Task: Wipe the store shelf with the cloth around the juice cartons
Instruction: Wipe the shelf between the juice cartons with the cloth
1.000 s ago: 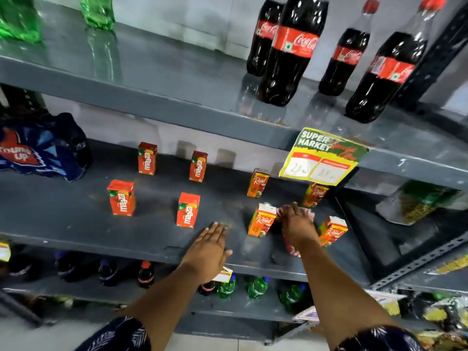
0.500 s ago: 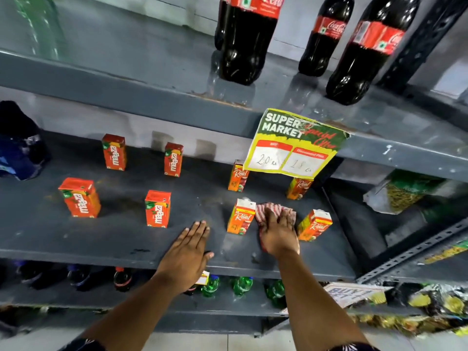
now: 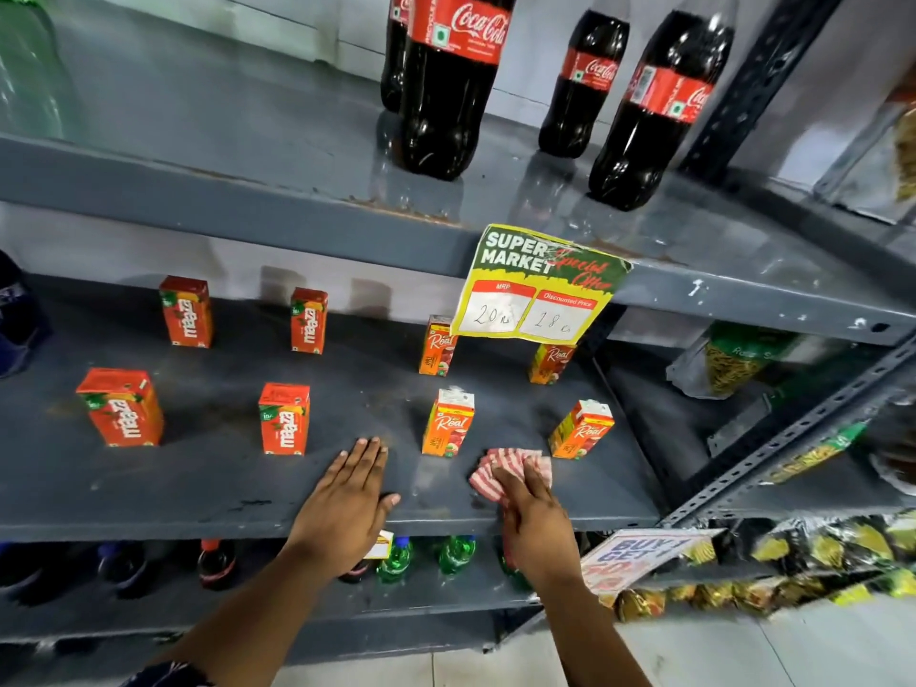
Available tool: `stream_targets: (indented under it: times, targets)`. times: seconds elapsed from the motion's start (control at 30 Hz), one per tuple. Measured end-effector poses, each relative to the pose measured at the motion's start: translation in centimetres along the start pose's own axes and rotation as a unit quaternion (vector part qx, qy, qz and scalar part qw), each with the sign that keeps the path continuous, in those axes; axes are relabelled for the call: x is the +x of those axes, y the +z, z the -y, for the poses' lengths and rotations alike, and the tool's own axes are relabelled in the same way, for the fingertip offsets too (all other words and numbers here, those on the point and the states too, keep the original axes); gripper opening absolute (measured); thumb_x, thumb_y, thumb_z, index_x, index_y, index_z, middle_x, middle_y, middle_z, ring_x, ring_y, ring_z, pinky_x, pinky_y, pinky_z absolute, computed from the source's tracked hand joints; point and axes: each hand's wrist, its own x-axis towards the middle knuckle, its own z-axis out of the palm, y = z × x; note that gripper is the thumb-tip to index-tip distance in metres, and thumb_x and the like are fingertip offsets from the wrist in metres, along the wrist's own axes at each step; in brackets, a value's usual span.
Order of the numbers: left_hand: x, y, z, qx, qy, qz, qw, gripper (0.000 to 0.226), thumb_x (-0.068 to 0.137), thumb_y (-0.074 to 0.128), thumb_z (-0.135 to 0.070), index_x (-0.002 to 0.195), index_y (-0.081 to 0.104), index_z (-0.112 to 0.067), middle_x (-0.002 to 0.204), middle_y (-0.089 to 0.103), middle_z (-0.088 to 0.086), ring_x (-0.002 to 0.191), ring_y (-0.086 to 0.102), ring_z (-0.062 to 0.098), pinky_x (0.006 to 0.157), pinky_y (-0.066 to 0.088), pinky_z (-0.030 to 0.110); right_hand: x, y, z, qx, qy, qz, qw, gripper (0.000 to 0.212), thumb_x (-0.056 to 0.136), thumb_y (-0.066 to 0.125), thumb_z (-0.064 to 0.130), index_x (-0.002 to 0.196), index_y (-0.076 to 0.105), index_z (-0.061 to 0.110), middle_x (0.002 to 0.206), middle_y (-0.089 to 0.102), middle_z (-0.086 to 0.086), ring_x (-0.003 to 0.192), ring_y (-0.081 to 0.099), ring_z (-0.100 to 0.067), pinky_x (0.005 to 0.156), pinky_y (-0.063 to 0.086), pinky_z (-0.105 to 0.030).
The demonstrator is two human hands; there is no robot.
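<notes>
Several small juice cartons stand spaced out on the grey middle shelf (image 3: 198, 478): red Maaza cartons (image 3: 284, 419) on the left, orange Real cartons (image 3: 447, 422) on the right. My right hand (image 3: 533, 518) presses a red-and-white striped cloth (image 3: 495, 471) flat on the shelf near its front edge, between the front Real carton and the tilted Real carton (image 3: 581, 429) at the right. My left hand (image 3: 347, 503) rests flat on the shelf's front edge, fingers spread, holding nothing.
Cola bottles (image 3: 448, 81) stand on the upper shelf, above a hanging price sign (image 3: 538, 285). Small bottles (image 3: 396, 560) line the shelf below. Snack packets (image 3: 733, 364) fill the rack to the right. A dark blue pack (image 3: 20, 319) sits at far left.
My right hand has dragged the cloth from between the Real cartons back toward the shelf's front edge. My left hand stayed flat on the shelf. The view tilted downward.
</notes>
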Motion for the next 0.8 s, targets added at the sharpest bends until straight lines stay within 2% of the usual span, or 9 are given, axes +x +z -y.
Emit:
stream_targets:
  times: [0.17, 0.23, 0.3, 0.37, 0.43, 0.5, 0.6, 0.7, 0.8]
  targets:
    - [-0.1, -0.2, 0.0, -0.003, 0.009, 0.001, 1.000, 0.102, 0.076, -0.029, -0.062, 0.149, 0.012, -0.004, 0.159, 0.013, 0.011, 0.147, 0.006, 0.023, 0.118, -0.004, 0.034, -5.1, -1.4, 0.0, 0.022, -0.036, 0.032, 0.999, 0.056, 0.091, 0.045, 0.014, 0.137, 0.045, 0.045, 0.157, 0.030, 0.004, 0.142, 0.034, -0.020, 0.112, 0.032, -0.026]
    - [-0.1, -0.4, 0.0, 0.002, 0.013, 0.005, 1.000, 0.098, 0.077, -0.025, -0.063, 0.150, 0.007, -0.005, 0.160, 0.006, 0.011, 0.148, 0.001, 0.023, 0.117, -0.007, 0.033, -6.7, -2.9, 0.4, 0.041, -0.057, 0.031, 0.997, 0.052, 0.087, 0.046, 0.013, 0.129, 0.056, 0.043, 0.148, 0.046, 0.002, 0.134, 0.046, -0.020, 0.108, 0.036, -0.024]
    - [-0.3, -0.7, 0.0, 0.009, 0.010, 0.015, 1.000, 0.081, 0.088, -0.009, -0.058, 0.149, 0.001, -0.005, 0.160, -0.002, 0.011, 0.148, -0.005, 0.022, 0.118, -0.008, 0.033, -7.1, -4.5, 1.0, 0.059, -0.057, 0.008, 0.997, 0.053, 0.083, 0.046, 0.010, 0.123, 0.060, 0.043, 0.136, 0.059, 0.001, 0.118, 0.059, -0.022, 0.099, 0.047, -0.027]
    - [-0.5, -1.0, -0.3, 0.001, -0.003, 0.026, 1.000, 0.069, 0.097, 0.011, -0.050, 0.149, -0.002, -0.005, 0.160, -0.005, 0.011, 0.147, -0.008, 0.022, 0.119, -0.006, 0.033, -6.1, -5.5, 1.9, 0.073, -0.037, -0.021, 0.996, 0.056, 0.086, 0.047, 0.008, 0.127, 0.056, 0.044, 0.133, 0.061, -0.003, 0.108, 0.064, -0.026, 0.089, 0.052, -0.032]
    - [-1.1, -1.3, -0.4, -0.008, -0.010, 0.027, 1.000, 0.068, 0.099, 0.017, -0.047, 0.149, -0.002, -0.006, 0.160, -0.006, 0.010, 0.147, -0.008, 0.021, 0.119, -0.005, 0.033, -4.3, -5.8, 3.4, 0.079, -0.015, -0.025, 0.996, 0.058, 0.090, 0.046, 0.007, 0.137, 0.046, 0.042, 0.133, 0.060, -0.008, 0.106, 0.064, -0.030, 0.088, 0.051, -0.036]
    - [-1.8, -1.6, -0.4, -0.011, -0.013, 0.029, 0.999, 0.067, 0.099, 0.017, -0.046, 0.149, -0.001, -0.006, 0.160, -0.005, 0.009, 0.147, -0.008, 0.020, 0.120, -0.005, 0.032, -3.0, -5.1, 5.4, 0.073, 0.006, 0.023, 0.997, 0.061, 0.093, 0.042, 0.006, 0.144, 0.035, 0.038, 0.130, 0.061, -0.011, 0.106, 0.064, -0.030, 0.093, 0.050, -0.037]
    - [-2.8, -1.8, 0.1, -0.011, -0.019, 0.025, 0.999, 0.066, 0.099, 0.020, -0.046, 0.150, 0.003, -0.008, 0.161, -0.004, 0.008, 0.147, -0.006, 0.019, 0.119, -0.005, 0.031, -3.8, -2.7, 8.3, 0.053, 0.004, 0.083, 0.995, 0.063, 0.089, 0.041, 0.004, 0.144, 0.036, 0.035, 0.138, 0.055, -0.006, 0.110, 0.062, -0.031, 0.092, 0.046, -0.032]
    - [-3.9, -2.1, 0.8, 0.002, -0.012, 0.024, 1.000, 0.066, 0.098, 0.014, -0.048, 0.151, 0.002, -0.009, 0.161, -0.004, 0.007, 0.148, -0.006, 0.018, 0.118, -0.007, 0.031, -6.3, -1.3, 9.5, 0.007, -0.036, 0.078, 0.996, 0.062, 0.082, 0.045, 0.014, 0.137, 0.042, 0.044, 0.131, 0.060, -0.002, 0.106, 0.063, -0.030, 0.086, 0.050, -0.034]
    - [-5.3, -2.8, 1.6, -0.007, 0.007, 0.017, 1.000, 0.088, 0.082, -0.017, -0.059, 0.151, 0.007, -0.010, 0.160, 0.002, 0.004, 0.148, -0.001, 0.017, 0.116, -0.009, 0.031, -8.3, -2.0, 10.0, 0.029, -0.022, 0.089, 0.995, 0.058, 0.069, 0.044, 0.025, 0.120, 0.057, 0.049, 0.115, 0.070, 0.014, 0.106, 0.065, -0.014, 0.088, 0.052, -0.026]
